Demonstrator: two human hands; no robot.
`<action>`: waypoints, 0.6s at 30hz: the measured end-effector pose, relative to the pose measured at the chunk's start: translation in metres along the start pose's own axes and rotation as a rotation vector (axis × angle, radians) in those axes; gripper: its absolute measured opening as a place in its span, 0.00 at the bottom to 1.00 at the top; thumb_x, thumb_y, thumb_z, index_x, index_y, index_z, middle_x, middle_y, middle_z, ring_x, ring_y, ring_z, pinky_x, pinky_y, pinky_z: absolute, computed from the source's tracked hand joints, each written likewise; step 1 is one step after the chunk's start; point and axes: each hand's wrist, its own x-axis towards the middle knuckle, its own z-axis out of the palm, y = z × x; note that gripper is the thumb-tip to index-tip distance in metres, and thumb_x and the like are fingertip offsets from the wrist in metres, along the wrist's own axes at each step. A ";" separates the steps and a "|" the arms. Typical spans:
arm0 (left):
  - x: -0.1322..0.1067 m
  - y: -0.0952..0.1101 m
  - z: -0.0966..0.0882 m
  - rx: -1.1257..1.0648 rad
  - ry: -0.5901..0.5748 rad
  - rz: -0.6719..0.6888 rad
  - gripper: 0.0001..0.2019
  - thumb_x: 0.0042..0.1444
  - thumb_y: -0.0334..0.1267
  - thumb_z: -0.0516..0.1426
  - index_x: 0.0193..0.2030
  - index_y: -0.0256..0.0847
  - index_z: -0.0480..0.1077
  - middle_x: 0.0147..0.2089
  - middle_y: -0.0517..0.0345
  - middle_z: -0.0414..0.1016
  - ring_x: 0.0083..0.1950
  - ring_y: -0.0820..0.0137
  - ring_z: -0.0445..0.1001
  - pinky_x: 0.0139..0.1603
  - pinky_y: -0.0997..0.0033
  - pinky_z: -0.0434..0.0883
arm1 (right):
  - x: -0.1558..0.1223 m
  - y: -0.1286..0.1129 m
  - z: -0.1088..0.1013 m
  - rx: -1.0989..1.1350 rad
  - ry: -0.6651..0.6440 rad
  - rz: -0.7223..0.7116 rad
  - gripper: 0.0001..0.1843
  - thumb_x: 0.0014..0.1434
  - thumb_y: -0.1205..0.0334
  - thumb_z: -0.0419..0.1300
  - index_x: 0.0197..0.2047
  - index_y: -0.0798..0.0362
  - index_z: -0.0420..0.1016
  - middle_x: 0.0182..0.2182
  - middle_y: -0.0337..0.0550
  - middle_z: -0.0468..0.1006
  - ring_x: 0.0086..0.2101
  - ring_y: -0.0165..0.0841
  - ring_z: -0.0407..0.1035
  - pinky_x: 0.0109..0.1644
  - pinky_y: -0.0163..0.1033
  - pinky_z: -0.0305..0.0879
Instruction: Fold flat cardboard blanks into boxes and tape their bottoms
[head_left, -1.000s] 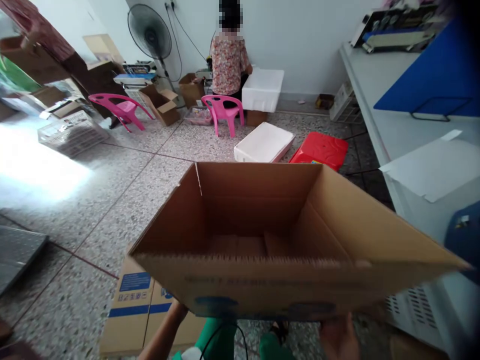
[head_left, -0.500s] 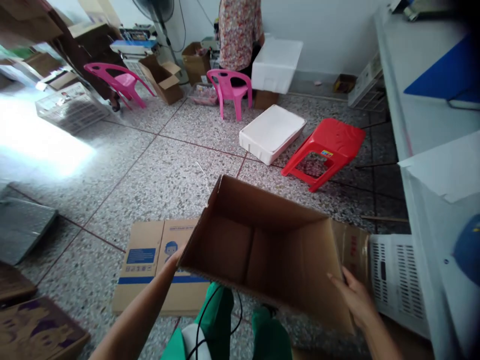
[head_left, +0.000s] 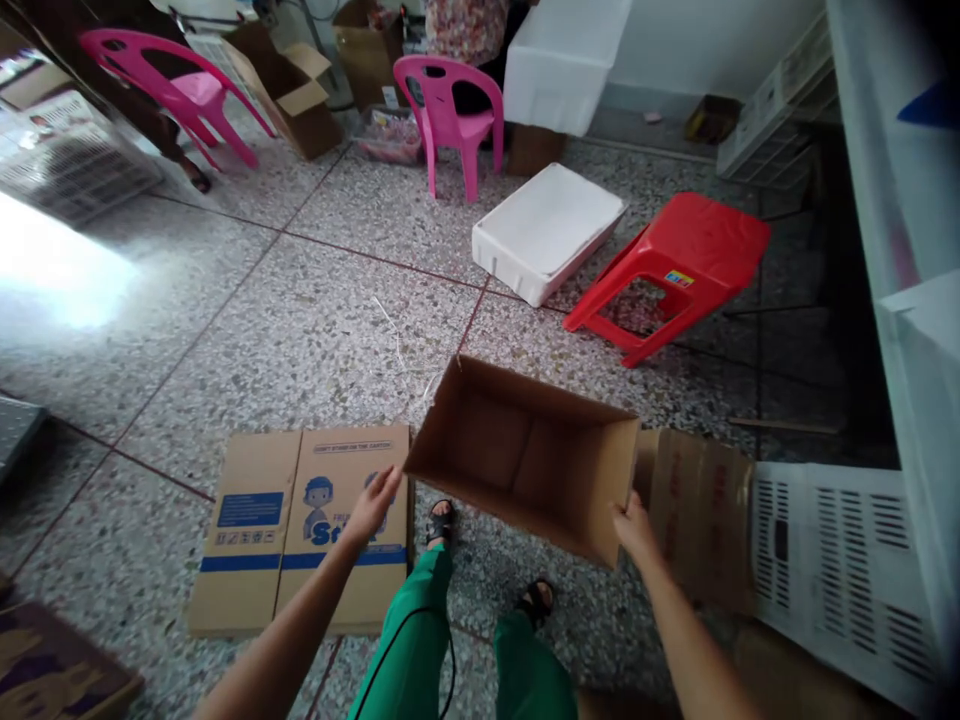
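An open brown cardboard box (head_left: 525, 455) hangs low over the speckled floor in front of my legs, its mouth turned up and toward me. My left hand (head_left: 373, 507) reaches to its near left corner, fingers stretched out and touching the edge. My right hand (head_left: 635, 527) grips the box's near right corner. A flattened cardboard carton (head_left: 300, 520) with blue print lies on the floor just left of my left hand. The inside of the box looks bare.
A tipped red stool (head_left: 675, 270) and a white foam lid (head_left: 547, 230) lie beyond the box. Pink chairs (head_left: 450, 110) and a seated person (head_left: 465, 20) are farther back. A white slotted crate (head_left: 840, 560) and brown cardboard (head_left: 701, 510) sit at the right by a white counter (head_left: 900, 200).
The box has come down from chest height to near the floor and away from me. My view has tilted downward, and both hands now show at the box's near corners.
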 end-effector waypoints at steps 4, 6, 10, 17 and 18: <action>0.030 0.002 0.048 0.270 0.146 0.183 0.44 0.48 0.60 0.59 0.65 0.32 0.56 0.66 0.35 0.61 0.67 0.51 0.58 0.66 0.54 0.56 | 0.006 -0.018 0.007 -0.256 0.285 -0.082 0.39 0.58 0.58 0.49 0.68 0.69 0.45 0.64 0.74 0.52 0.63 0.59 0.49 0.62 0.65 0.47; 0.047 0.005 0.065 0.264 0.165 0.254 0.38 0.53 0.56 0.57 0.65 0.35 0.56 0.65 0.39 0.62 0.66 0.53 0.61 0.65 0.56 0.58 | 0.017 -0.034 0.029 -0.403 0.215 -0.261 0.37 0.62 0.58 0.44 0.70 0.65 0.38 0.68 0.65 0.44 0.66 0.53 0.41 0.66 0.59 0.43; 0.068 -0.002 0.081 0.334 0.250 0.362 0.24 0.61 0.45 0.48 0.63 0.41 0.59 0.59 0.46 0.69 0.60 0.56 0.68 0.61 0.56 0.64 | 0.081 -0.043 0.115 -0.507 -0.309 -0.271 0.37 0.61 0.63 0.47 0.70 0.67 0.39 0.69 0.62 0.43 0.66 0.46 0.46 0.67 0.47 0.49; 0.071 -0.038 0.088 0.432 0.433 0.472 0.22 0.62 0.45 0.46 0.62 0.50 0.62 0.57 0.52 0.72 0.56 0.56 0.71 0.57 0.53 0.69 | 0.214 0.027 0.254 -0.545 -0.345 -0.260 0.51 0.45 0.68 0.64 0.69 0.63 0.46 0.69 0.62 0.41 0.67 0.52 0.35 0.67 0.57 0.40; 0.071 -0.041 0.089 0.430 0.458 0.472 0.22 0.61 0.46 0.47 0.62 0.53 0.62 0.57 0.55 0.72 0.56 0.56 0.71 0.58 0.52 0.68 | 0.226 0.036 0.268 -0.531 -0.330 -0.288 0.46 0.49 0.67 0.60 0.69 0.63 0.47 0.68 0.62 0.43 0.67 0.50 0.35 0.67 0.56 0.41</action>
